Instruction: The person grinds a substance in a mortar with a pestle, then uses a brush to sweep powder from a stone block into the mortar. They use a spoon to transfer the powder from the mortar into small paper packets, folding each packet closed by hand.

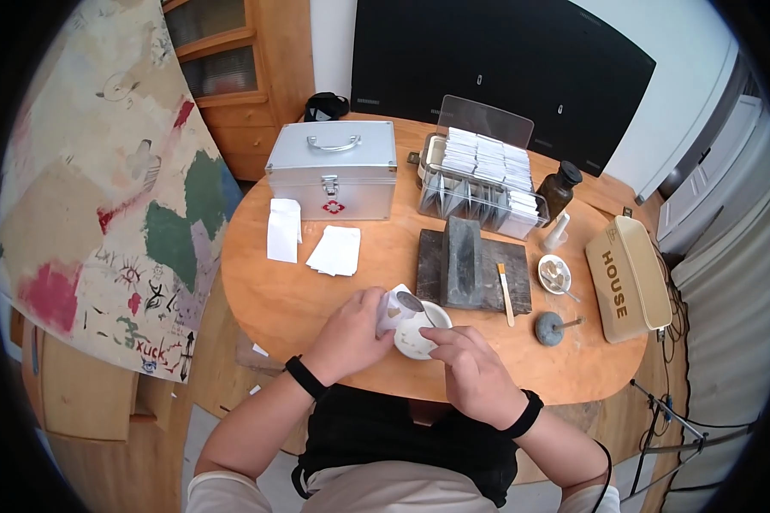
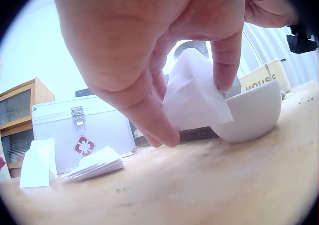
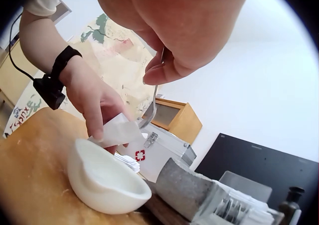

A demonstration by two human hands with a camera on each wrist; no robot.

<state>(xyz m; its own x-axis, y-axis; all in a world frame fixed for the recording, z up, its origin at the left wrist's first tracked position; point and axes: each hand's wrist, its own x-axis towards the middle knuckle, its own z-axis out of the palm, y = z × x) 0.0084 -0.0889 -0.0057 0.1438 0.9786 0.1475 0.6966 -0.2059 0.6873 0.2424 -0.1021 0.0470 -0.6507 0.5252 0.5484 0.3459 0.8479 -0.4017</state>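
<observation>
My left hand [image 1: 349,335] holds a small white paper packet [image 2: 193,93] between thumb and fingers, tilted beside a white bowl. In the right wrist view the packet [image 3: 118,130] stands just above the rim of the bowl [image 3: 102,180]. My right hand [image 1: 479,376] pinches the handle of a metal spoon [image 3: 155,98], whose bowl end is at the packet's mouth. Small pale bits lie inside the white bowl [image 1: 413,345] in the head view. How far the spoon reaches into the packet I cannot tell.
Behind the bowl lie a grey stone trough [image 1: 463,265] on a dark board [image 1: 505,295] and a brush [image 1: 506,295]. Paper packets [image 1: 334,251] and a silver case [image 1: 332,171] stand left; a small dish [image 1: 554,274], round stone [image 1: 549,328] and HOUSE box [image 1: 629,282] stand right.
</observation>
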